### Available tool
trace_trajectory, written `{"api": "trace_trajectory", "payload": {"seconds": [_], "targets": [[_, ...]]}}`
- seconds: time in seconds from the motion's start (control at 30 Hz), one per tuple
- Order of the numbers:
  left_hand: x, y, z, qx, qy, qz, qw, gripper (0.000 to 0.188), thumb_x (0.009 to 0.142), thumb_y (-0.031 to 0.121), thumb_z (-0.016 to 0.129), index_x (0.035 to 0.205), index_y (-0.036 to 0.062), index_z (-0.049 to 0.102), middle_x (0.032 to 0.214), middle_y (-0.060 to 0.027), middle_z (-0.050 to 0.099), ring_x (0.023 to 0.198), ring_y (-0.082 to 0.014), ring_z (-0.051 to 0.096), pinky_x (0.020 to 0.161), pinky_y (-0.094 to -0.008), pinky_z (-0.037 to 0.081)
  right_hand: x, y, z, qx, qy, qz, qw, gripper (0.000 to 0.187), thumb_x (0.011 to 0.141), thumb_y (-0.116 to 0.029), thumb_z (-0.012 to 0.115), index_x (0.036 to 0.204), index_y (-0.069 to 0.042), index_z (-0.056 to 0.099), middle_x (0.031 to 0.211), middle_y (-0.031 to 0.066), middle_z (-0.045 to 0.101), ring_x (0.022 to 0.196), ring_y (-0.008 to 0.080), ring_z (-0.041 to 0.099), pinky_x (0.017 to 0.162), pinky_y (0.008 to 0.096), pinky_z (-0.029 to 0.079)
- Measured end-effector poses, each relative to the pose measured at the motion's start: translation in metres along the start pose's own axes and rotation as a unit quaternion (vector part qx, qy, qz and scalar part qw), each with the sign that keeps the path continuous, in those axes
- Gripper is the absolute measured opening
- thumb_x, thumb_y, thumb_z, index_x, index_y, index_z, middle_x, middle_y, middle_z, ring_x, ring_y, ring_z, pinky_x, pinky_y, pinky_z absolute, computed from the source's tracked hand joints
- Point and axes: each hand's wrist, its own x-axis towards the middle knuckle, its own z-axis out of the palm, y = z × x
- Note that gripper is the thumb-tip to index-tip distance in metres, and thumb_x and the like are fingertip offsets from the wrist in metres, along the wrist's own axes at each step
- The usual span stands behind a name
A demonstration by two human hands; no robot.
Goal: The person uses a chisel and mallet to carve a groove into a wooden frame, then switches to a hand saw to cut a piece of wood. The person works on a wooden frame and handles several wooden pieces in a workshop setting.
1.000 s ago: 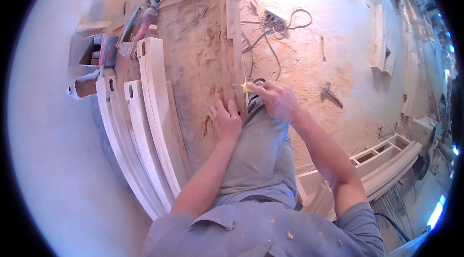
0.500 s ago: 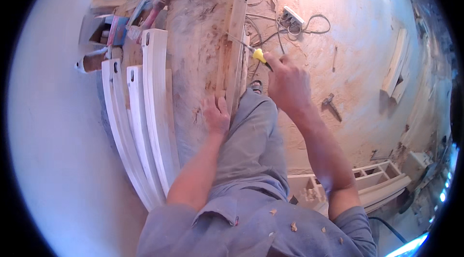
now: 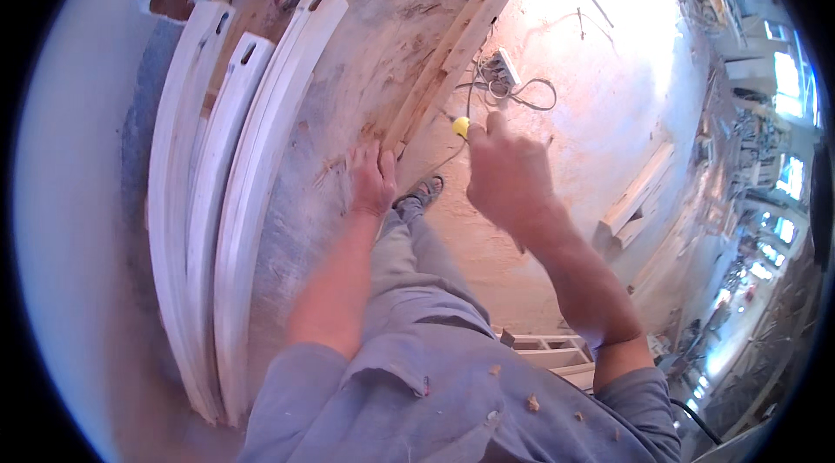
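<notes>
My right hand [image 3: 511, 169] is closed round a screwdriver with a yellow and black handle [image 3: 461, 126]. It is held above the floor, to the right of a long wooden beam [image 3: 465, 32]. The screwdriver's thin shaft is hard to make out now. My left hand [image 3: 372, 180] lies with its fingers stretched out at the near end of the beam, on the dusty workbench [image 3: 348, 106]. Wood shavings are scattered near its fingers. The beam runs away from me along the bench's right side.
Several white slotted wooden pieces [image 3: 283, 115] lie at the left. A power strip [image 3: 500, 71] with looped cable is on the floor beyond my right hand. Timber lengths [image 3: 639, 189] lie further right. My sandalled foot [image 3: 426, 191] is beside the bench.
The view has swung, so the bench and beam now slant to the right. The screwdriver has come away from the beam, and its shaft has dropped from clear sight. My left hand remains at the beam's near end.
</notes>
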Motion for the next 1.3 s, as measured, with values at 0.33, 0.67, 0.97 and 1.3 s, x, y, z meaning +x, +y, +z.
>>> {"api": "trace_trajectory", "payload": {"seconds": [0.33,0.67,0.97,1.3], "targets": [[-0.001,-0.005,-0.002,-0.083,0.029,-0.057,0.995,0.043,0.099,0.027,0.06,0.126,-0.0058,0.065,0.118,-0.0269,0.067,0.114,-0.0467,0.058,0.108,-0.0536,0.041,-0.024,-0.022,0.026,-0.087,-0.002,0.017,0.996,0.034,0.083,-0.002,0.063,0.117,0.005,0.064,0.105,0.0194,0.06,0.082,0.0385,0.072,0.072,0.0491,0.059],[-0.091,0.009,-0.063,0.144,-0.174,-0.119,0.967,0.086,0.079,0.026,0.083,0.15,0.0041,0.04,0.138,-0.0257,0.052,0.125,-0.0455,0.052,0.106,-0.0529,0.043,-0.118,0.004,0.082,0.27,0.095,0.173,0.942,0.043,0.083,-0.003,0.071,0.126,0.002,0.07,0.103,0.0171,0.072,0.081,0.0227,0.07,0.074,0.0354,0.055],[-0.075,-0.053,-0.121,-0.082,-0.175,-0.216,0.957,0.091,0.077,0.02,0.083,0.153,-0.0055,0.039,0.141,-0.0343,0.056,0.132,-0.0483,0.054,0.112,-0.0464,0.044,-0.168,0.017,0.113,0.394,0.106,0.215,0.887,0.043,0.086,-0.001,0.07,0.128,0.006,0.068,0.105,0.0164,0.072,0.067,0.0137,0.067,0.061,0.0278,0.054],[-0.086,0.013,-0.104,0.14,-0.167,-0.213,0.952,0.082,0.074,0.028,0.086,0.143,0.0024,0.049,0.139,-0.0271,0.054,0.133,-0.0457,0.048,0.109,-0.0522,0.043,-0.19,0.027,0.126,0.418,0.132,0.219,0.872,0.044,0.085,-0.003,0.071,0.129,0.005,0.068,0.106,0.0146,0.069,0.07,0.014,0.067,0.061,0.028,0.055]]}}
